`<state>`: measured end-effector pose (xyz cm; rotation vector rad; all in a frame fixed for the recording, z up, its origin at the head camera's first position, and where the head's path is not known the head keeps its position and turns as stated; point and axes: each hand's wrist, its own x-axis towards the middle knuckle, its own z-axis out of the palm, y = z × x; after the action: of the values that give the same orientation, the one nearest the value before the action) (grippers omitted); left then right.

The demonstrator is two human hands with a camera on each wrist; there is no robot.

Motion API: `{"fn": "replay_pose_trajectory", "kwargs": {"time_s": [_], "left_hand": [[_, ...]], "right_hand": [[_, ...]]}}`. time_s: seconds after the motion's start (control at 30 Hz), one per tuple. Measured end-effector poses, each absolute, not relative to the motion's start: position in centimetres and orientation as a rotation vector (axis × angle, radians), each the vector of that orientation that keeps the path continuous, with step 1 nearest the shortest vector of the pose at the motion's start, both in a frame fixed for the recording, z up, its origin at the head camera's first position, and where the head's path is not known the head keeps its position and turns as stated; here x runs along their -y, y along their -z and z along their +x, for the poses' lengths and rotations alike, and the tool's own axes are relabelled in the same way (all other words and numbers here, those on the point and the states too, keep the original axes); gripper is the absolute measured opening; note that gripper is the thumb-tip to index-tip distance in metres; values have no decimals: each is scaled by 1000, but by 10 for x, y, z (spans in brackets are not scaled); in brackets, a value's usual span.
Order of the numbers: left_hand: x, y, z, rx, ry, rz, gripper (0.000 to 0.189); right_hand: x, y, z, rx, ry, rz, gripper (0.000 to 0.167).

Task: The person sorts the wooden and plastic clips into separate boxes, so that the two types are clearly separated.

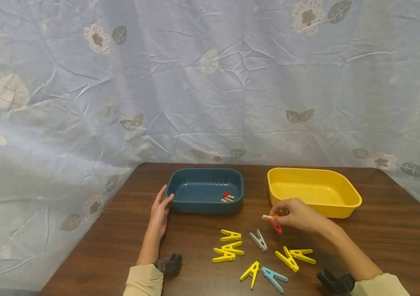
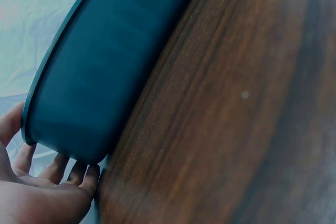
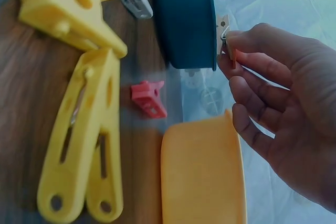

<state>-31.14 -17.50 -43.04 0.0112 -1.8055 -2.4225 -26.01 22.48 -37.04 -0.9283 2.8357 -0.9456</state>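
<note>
My right hand [image 1: 299, 214] pinches a small wooden clothespin [image 3: 223, 30] with a bit of orange on it, between thumb and fingers. Below that hand a red plastic clothespin [image 1: 276, 227] lies on the table, partly hidden in the head view. At the left end of the blue basin [image 1: 198, 207], my left hand [image 1: 159, 213] rests its fingers against the outer wall and rim. Inside the basin, at its right side, lie several small wooden clothespins [image 1: 228, 198] with something red beside them.
A yellow basin [image 1: 352, 199] stands at the right, behind the right hand. In front lie a grey clothespin [image 1: 258, 240], a light blue clothespin [image 1: 273, 277] and several yellow clothespins [image 1: 224, 255] on the brown table [image 1: 113, 238]. A patterned cloth [image 1: 210, 102] hangs behind.
</note>
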Motion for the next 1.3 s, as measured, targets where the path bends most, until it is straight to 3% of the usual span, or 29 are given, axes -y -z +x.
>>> {"fn": "replay_pose_trajectory", "kwargs": {"time_s": [1.3], "left_hand": [[175, 430, -311, 1799, 2424, 15, 58]], "right_hand": [[-144, 349, -301, -2977, 932, -936, 9]]}}
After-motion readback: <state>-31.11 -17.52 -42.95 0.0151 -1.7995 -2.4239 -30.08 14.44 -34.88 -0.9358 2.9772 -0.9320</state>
